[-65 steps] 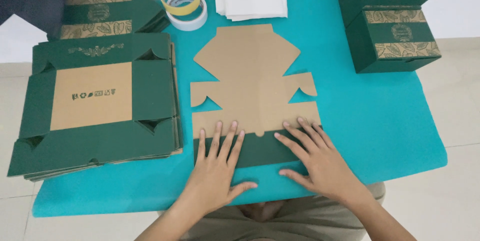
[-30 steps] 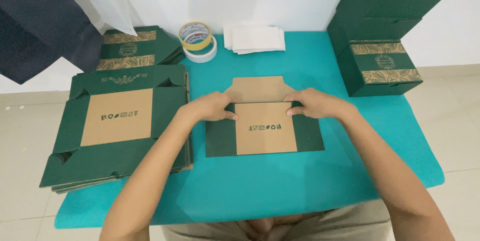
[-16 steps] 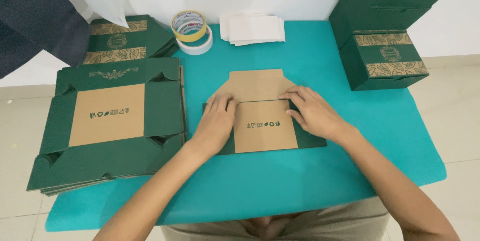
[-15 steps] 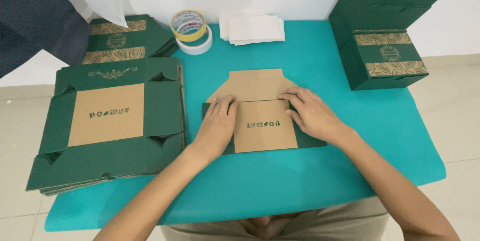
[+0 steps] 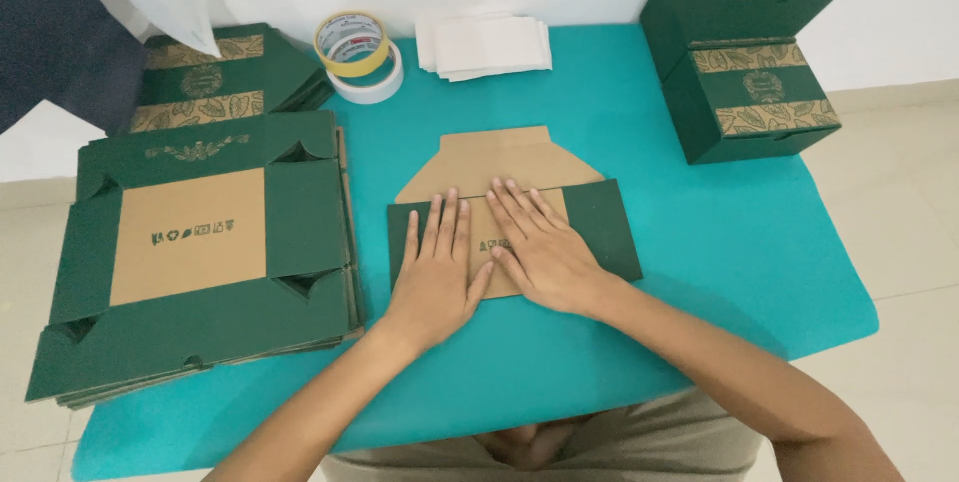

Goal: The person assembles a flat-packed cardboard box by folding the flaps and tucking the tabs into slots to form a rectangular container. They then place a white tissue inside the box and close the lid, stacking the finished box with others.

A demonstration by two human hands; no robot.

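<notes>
A flat cardboard box blank (image 5: 604, 227), green outside and brown inside, lies folded over on the teal table (image 5: 699, 242). Its brown tapered flap (image 5: 499, 157) sticks out at the far side. My left hand (image 5: 437, 277) presses flat on the folded panel, fingers spread. Beside it, my right hand (image 5: 539, 247) also lies flat on the panel, fingers apart, thumbs nearly touching. Neither hand grips anything.
A stack of unfolded green box blanks (image 5: 200, 262) lies at the left. Two tape rolls (image 5: 360, 57) and white paper sheets (image 5: 489, 42) sit at the far edge. Assembled green boxes (image 5: 759, 92) stand at the right, more folded ones (image 5: 210, 77) at the far left.
The blank was spread open with its brown inside up; it has been folded over onto itself. Both hands have moved from its side edges to its centre and now press it flat.
</notes>
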